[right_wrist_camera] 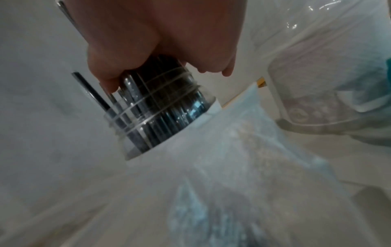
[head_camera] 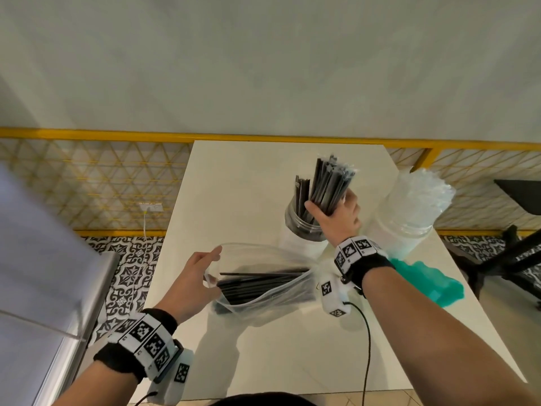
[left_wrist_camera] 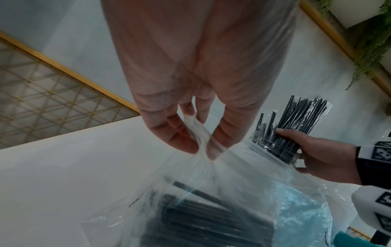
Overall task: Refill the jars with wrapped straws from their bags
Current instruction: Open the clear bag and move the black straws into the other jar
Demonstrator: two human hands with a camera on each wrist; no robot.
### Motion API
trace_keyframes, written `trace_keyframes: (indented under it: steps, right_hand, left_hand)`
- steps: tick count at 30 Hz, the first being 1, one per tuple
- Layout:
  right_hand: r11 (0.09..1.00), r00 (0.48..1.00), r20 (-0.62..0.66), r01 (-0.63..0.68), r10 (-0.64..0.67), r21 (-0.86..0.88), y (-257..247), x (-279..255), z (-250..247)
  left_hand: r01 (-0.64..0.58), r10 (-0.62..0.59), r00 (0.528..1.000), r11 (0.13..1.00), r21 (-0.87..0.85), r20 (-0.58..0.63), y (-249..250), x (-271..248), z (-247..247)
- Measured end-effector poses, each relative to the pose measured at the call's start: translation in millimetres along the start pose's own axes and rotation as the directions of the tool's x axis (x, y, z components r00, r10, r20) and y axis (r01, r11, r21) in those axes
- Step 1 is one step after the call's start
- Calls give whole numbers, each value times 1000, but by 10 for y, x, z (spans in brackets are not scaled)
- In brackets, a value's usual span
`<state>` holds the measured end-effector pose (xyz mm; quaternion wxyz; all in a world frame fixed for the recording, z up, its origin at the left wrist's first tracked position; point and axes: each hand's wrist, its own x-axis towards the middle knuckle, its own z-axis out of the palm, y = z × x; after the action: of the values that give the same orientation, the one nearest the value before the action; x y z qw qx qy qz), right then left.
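Observation:
My right hand point(head_camera: 336, 213) grips a bundle of wrapped black straws point(head_camera: 330, 183), their lower ends inside the mouth of a clear jar point(head_camera: 303, 230) that holds a few black straws. In the right wrist view the jar's threaded neck point(right_wrist_camera: 160, 113) shows the straws packed behind the glass. My left hand point(head_camera: 194, 278) pinches the rim of a clear plastic bag point(head_camera: 263, 285) and holds its mouth open; more black straws point(head_camera: 257, 284) lie inside it. The left wrist view shows thumb and fingers point(left_wrist_camera: 180, 138) pinching the bag film point(left_wrist_camera: 211, 175).
A second clear jar point(head_camera: 401, 232) stuffed with clear wrapped straws stands right of the first. A teal bag point(head_camera: 430, 281) lies near the white table's point(head_camera: 234, 186) right edge. A yellow lattice railing point(head_camera: 87, 183) runs behind; a steel counter point(head_camera: 73, 317) stands at left.

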<state>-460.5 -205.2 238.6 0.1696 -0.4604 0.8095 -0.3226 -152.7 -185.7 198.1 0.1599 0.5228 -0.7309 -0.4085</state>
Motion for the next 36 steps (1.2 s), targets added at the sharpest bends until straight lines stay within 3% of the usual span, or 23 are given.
trace_keyframes:
  steps: [3,6,9,11,13,17,22,26,29,31,32,34,36]
  right_hand:
    - [1000,999,-41,-5,5,-19,-53,22,-33]
    - [999,983,-176,52,-52,-1,-183,51,-102]
    - [954,903,-367,279,-222,112,-312,85,-209]
    - [893,847,-399,431,-352,126,-396,143,-287]
    - [865,838,-325,491,-437,103,-474,209,-361]
    - [853,854,-73,503,-515,-139,-416,288,-311]
    - [808,846,-68,478,-529,-346,-142,217,-187]
    - [790,891,49,424,-451,-443,-135,140,-245]
    - [813,888,-78,376,-453,-444,-320,-60,-279]
    - [810,829,-198,410,-523,-420,-486,-300,-271]
    - [797,805,-192,463,-561,-388,-560,-437,-242]
    - [753,785,4,596,-620,-278,-624,-685,-87]
    - [770,758,336,625,-559,-130,-565,-849,177]
  left_hand:
    - [1,-1,1000,1000,-9,1,-1,-6,-6]
    - [2,-2,1000,1000,-12,3,-2,-7,-11]
    - [1,-1,1000,1000,-16,6,-3,-5,-13]
    - [0,0,1000,1000,-19,9,-10,-7,-13]
    - [0,0,1000,1000,-24,8,-20,-2,-8]
    - [1,-1,1000,1000,-30,3,-26,10,-6]
    - [5,-5,1000,1000,-19,-3,-32,9,-21]
    - [-5,5,1000,1000,-21,-10,-46,13,-28]
    - [-25,24,999,999,-23,-20,-78,19,-19]
    - [-27,26,999,999,-38,-26,-100,27,-14]
    - [-27,25,999,999,-43,-27,-108,28,-10]
    - [-24,23,999,999,-42,-24,-122,24,-3]
    - [-20,20,1000,999,-34,-10,-136,3,6]
